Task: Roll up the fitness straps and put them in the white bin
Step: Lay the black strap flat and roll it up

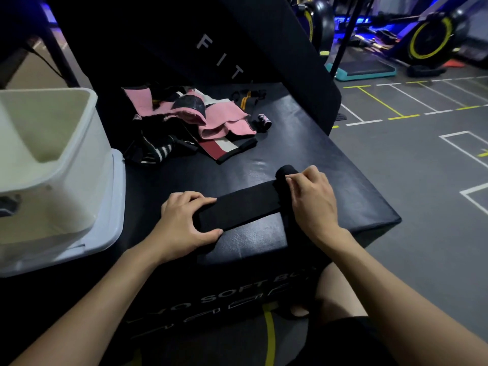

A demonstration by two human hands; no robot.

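A black strap point(239, 207) lies flat across the front of the black soft plyo box point(303, 143). Its right end is wound into a small roll under the fingers of my right hand point(313, 198). My left hand point(184, 223) pinches the strap's left end between thumb and fingers, holding it taut. The white bin point(50, 165) stands at the left on the box, open on top, and its visible interior holds nothing. A heap of pink, black and striped straps point(195, 122) lies at the back of the box.
A white lid or tray point(116, 207) sits under the bin. A tall black padded panel point(211, 48) rises behind the heap. Grey gym floor with painted lines lies to the right, with rowing machines point(433, 38) and a teal step point(361, 70) beyond. My knee point(340, 291) is below the box.
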